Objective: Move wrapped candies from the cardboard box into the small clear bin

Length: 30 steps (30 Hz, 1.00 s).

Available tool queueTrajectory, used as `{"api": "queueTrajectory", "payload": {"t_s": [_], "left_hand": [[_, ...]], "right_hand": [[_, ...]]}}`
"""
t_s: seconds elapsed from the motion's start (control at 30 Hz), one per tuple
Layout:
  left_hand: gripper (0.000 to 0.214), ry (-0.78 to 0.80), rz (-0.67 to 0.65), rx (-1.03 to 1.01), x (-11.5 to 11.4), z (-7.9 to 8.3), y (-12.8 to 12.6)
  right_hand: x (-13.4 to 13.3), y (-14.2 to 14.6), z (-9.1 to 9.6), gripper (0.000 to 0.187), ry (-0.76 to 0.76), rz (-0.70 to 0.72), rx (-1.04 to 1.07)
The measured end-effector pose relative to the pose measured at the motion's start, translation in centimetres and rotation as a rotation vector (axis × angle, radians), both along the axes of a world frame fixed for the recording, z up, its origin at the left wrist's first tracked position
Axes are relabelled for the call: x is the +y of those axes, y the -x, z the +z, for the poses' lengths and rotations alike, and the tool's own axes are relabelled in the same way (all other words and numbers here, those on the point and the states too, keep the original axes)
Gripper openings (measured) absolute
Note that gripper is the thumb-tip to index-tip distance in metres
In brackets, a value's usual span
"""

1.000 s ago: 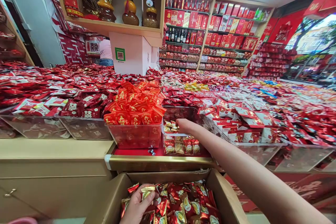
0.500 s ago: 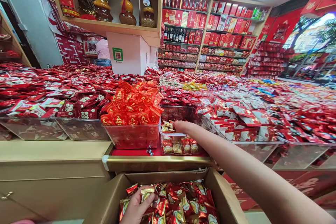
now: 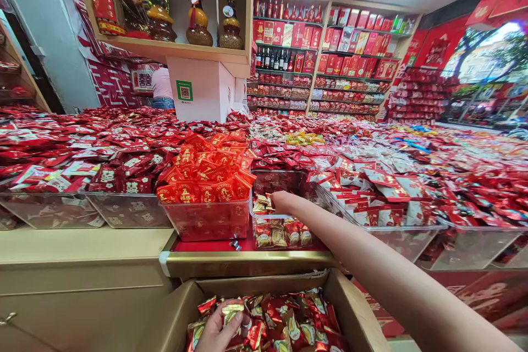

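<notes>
My left hand [image 3: 220,330] is closed around a gold-and-red candy packet [image 3: 232,311], thumb on top. It is over an open cardboard box [image 3: 358,313] full of similar red and gold packets [image 3: 295,327]. At the end of my stretched arm, my right hand [image 3: 284,202] reaches inside a clear plastic bin [image 3: 284,215] on the counter. Gold and red packets [image 3: 262,204] lie beside its fingers, which are mostly hidden, so I cannot see whether they grip anything. More packets show through the bin's front wall.
Left of that bin stands a clear bin heaped with orange-red packets [image 3: 208,176]. A small silvery scrap [image 3: 235,245] lies before it. The counter's gold edge [image 3: 247,265] runs behind the box. More filled bins [image 3: 400,225] line the right. A person [image 3: 162,88] stands far back.
The view has tilted up slightly, so the scene sits a little lower. Both hands stay in nearly the same places, the left still on its packet.
</notes>
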<state>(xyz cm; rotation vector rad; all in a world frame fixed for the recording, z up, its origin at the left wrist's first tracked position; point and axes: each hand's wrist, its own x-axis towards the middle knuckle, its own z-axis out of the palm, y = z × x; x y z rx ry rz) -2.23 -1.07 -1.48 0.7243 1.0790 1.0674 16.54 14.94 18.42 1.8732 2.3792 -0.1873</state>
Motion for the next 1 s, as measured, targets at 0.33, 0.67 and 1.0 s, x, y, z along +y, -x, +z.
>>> {"api": "queueTrajectory", "payload": {"t_s": [0.33,0.67,1.0], "left_hand": [[0.025,0.009,0.014,-0.314,0.1,1.7,0.3],[0.016,0.021,0.086,-0.421,-0.4,4.3,0.2],[0.025,0.027,-0.084,-0.53,-0.3,4.2,-0.4]], "right_hand": [[-0.6,-0.7,1.6,0.023,-0.399,-0.009,0.286],[-15.1,2.4,-8.2,0.017,-0.089,0.333,0.801],[-14.0,4.1,-16.4,0.025,0.324,0.085,1.245]]}}
